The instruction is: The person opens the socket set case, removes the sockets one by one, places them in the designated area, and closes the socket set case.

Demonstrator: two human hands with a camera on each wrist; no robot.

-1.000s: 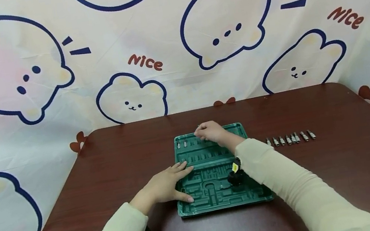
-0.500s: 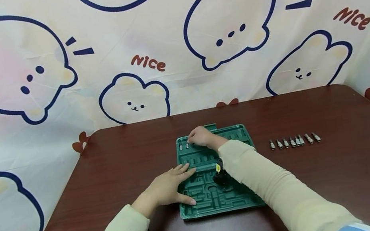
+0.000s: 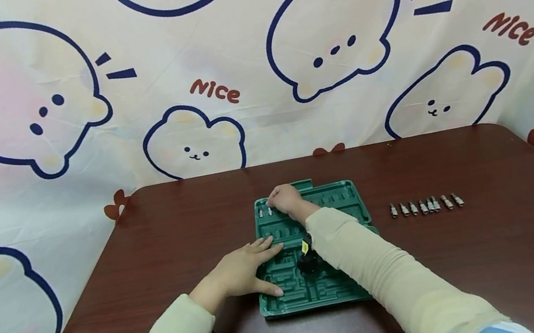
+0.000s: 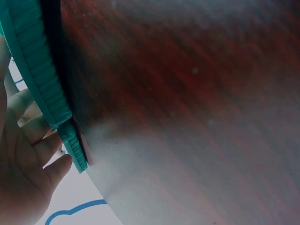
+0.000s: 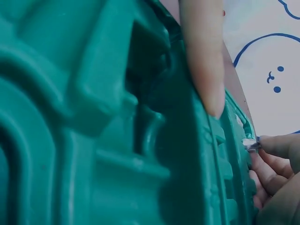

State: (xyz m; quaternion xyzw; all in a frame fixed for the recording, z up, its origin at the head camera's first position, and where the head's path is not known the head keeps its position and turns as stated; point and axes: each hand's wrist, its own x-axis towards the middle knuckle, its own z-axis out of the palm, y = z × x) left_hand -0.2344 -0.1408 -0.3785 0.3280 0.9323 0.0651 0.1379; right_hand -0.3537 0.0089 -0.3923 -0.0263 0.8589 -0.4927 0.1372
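A green moulded tool case (image 3: pixel 313 293) lies unfolded on the table. My left hand (image 3: pixel 241 268) rests on its left edge, fingers spread; in the left wrist view that hand (image 4: pixel 26 154) lies against the case's ribbed side. At the far section's upper left, my right hand (image 3: pixel 287 199) reaches in with bent fingers. The right wrist view shows its thumb and fingers pinching a small silver socket (image 5: pixel 251 144) at a slot. Small silver sockets (image 3: pixel 261 212) sit in the top row, just left of the right hand. A left-hand finger (image 5: pixel 206 70) crosses the right wrist view.
Several small silver sockets (image 3: pixel 424 205) stand in a row on the brown table (image 3: pixel 496 258), right of the case. A patterned cloth (image 3: pixel 248 47) hangs behind the table. The right forearm covers part of the case's near section.
My right hand has moved left along the top row, from the middle to the sockets at the left end. The left hand has kept its place on the case.
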